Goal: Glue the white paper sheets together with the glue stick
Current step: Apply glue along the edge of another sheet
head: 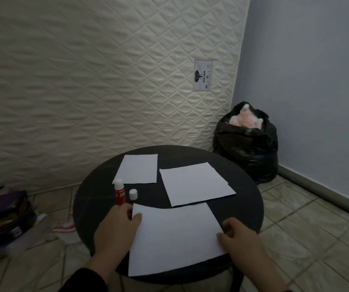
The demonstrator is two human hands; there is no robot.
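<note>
On a round black table [89, 199] lie three groups of white paper. The nearest sheet [175, 237] hangs a little over the front edge. My left hand [116, 228] grips its left edge, thumb on top. My right hand [239, 237] pinches its right edge. Another sheet [137, 168] lies at the back left. At the back right sits a stack of two sheets [194, 183], slightly offset. An uncapped red glue stick [119, 191] stands upright left of centre, just beyond my left hand. Its white cap [133, 194] stands beside it.
A quilted mattress [85, 81] leans upright behind the table. A full black bin bag [247, 142] sits in the corner at the right. Bags and clutter [3, 220] lie on the tiled floor at the left, with a striped cloth [65, 228] by the table.
</note>
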